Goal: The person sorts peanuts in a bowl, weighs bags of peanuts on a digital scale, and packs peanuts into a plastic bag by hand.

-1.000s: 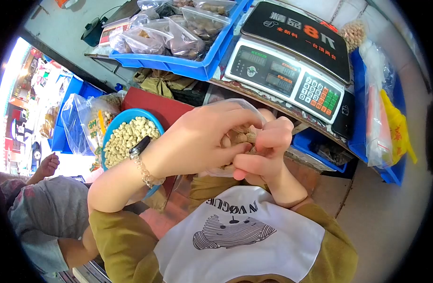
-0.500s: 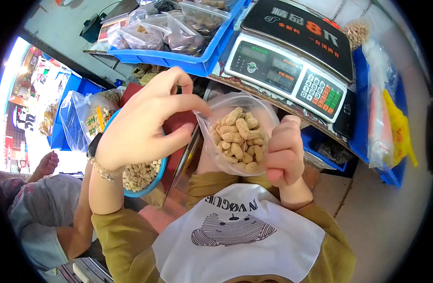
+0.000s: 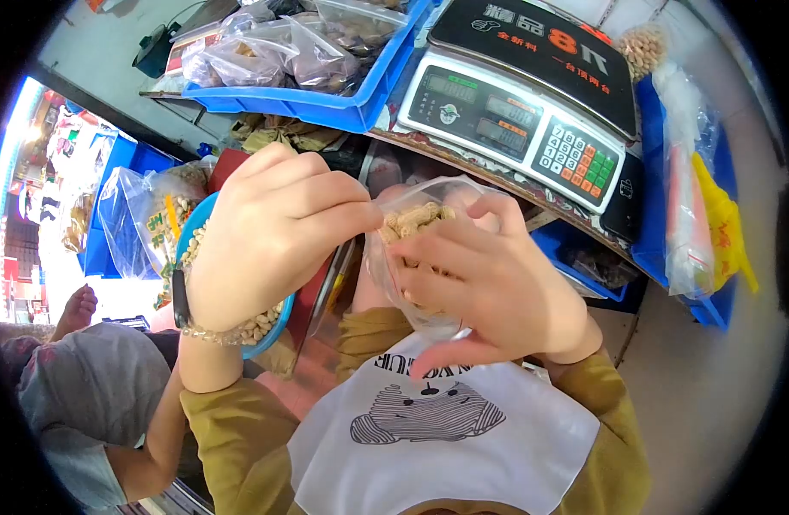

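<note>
Left hand: curled at 9 o'clock of the bag, watch and beaded bracelet on the wrist; the hand is closed at its fingertips, pinching the bag's rim.
Right hand: at 3 o'clock; the hand is opened out, fingers spread across the bag, thumb pointing down over the shirt.
Bag: the clear bag is in the middle of my view, between the hands, above the lap; peanuts in their shells show at its open mouth.
Change: half a second ago the right hand was bunched at the rim; it has since unfolded over the bag, while the left has come in to the rim; both hands are now on the bag, with many peanuts covered.
Around: blue bowl of pale nuts towards 8 o'clock; blue tray of bagged goods at 11; scale at 1; another person at 8.
</note>
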A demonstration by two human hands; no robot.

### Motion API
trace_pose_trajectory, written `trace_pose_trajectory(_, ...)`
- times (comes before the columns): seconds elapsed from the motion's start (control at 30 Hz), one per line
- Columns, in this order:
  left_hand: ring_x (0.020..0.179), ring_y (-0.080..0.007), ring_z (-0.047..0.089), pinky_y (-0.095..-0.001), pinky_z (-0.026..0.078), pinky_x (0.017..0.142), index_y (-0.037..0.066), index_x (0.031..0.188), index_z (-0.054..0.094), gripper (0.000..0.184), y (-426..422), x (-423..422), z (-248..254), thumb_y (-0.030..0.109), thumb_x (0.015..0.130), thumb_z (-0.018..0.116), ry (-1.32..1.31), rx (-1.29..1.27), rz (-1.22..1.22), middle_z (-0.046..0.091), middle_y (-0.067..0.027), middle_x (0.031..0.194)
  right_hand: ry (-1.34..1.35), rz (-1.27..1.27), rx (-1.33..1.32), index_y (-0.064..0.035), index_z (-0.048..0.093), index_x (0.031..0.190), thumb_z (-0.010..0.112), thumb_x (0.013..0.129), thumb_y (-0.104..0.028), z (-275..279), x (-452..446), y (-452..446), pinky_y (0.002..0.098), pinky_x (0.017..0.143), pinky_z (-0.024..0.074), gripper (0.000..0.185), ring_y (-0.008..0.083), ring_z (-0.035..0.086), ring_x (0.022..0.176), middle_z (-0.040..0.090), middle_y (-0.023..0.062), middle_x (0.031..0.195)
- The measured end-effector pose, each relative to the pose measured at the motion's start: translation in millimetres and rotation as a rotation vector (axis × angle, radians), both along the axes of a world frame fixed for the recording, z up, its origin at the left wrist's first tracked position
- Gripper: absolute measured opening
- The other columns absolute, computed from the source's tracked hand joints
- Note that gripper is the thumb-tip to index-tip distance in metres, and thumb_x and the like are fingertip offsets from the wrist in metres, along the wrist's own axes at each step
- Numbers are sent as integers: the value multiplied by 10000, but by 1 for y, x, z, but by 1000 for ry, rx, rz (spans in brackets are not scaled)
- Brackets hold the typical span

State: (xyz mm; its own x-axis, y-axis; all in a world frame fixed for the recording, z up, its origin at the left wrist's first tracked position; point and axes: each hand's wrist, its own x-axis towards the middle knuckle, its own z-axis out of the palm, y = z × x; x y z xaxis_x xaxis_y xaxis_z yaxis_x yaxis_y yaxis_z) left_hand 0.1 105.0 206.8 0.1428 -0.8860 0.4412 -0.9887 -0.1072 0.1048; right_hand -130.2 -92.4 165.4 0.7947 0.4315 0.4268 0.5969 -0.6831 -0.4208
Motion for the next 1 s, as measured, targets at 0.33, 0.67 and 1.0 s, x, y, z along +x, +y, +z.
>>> trace_pose_trajectory(0.33,681,-216,544,-342,388,624,99,845,688,215,10,4,-12,74,632,665,3,-77,17,653,-11,859,186,-67,-90,-63,652,949,754,678,-475,15,-9,-5,387,820,326,503,231,574,869,624,60,973)
trace_pose_trajectory(0.67,706,-219,580,-332,422,637,85,819,674,169,17,10,-20,48,654,676,38,-114,46,640,-9,824,69,-288,-115,-123,629,760,772,677,-224,13,-34,-29,385,814,279,194,185,554,838,573,-15,770)
trace_pose_trajectory(1.0,689,-205,589,-324,416,615,78,831,706,243,26,15,-43,-6,604,721,184,-299,20,672,-45,822,138,-466,225,-61,652,779,765,673,-131,-24,-45,-30,345,754,408,170,288,537,860,587,99,948)
